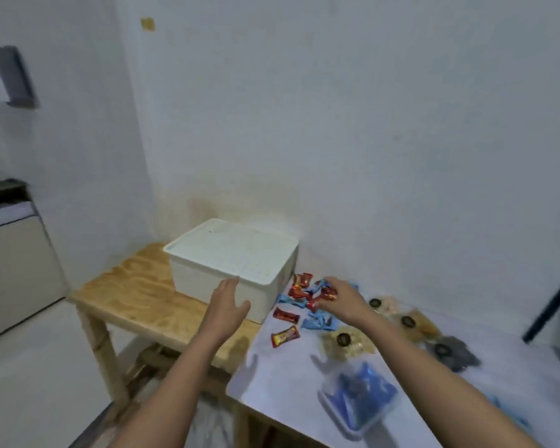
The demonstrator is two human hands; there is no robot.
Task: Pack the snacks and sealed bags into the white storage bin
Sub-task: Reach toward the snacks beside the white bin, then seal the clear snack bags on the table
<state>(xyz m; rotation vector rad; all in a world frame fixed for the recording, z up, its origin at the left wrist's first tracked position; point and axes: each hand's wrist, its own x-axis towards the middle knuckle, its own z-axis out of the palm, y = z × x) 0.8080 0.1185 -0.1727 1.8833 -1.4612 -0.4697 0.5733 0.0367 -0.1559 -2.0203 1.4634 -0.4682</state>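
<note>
Several snacks: light, crinkly, slippery; gather by wrapper middles.
Right hand grip: clenched round snacks.
Left hand grip: released, beside bin (lid on).

Holding the left hand open, fingertips right up at the front wall of the lidded white bin. Pinching red snack packets in the right hand, with blue packets just under it and sealed bags off to its right.
</note>
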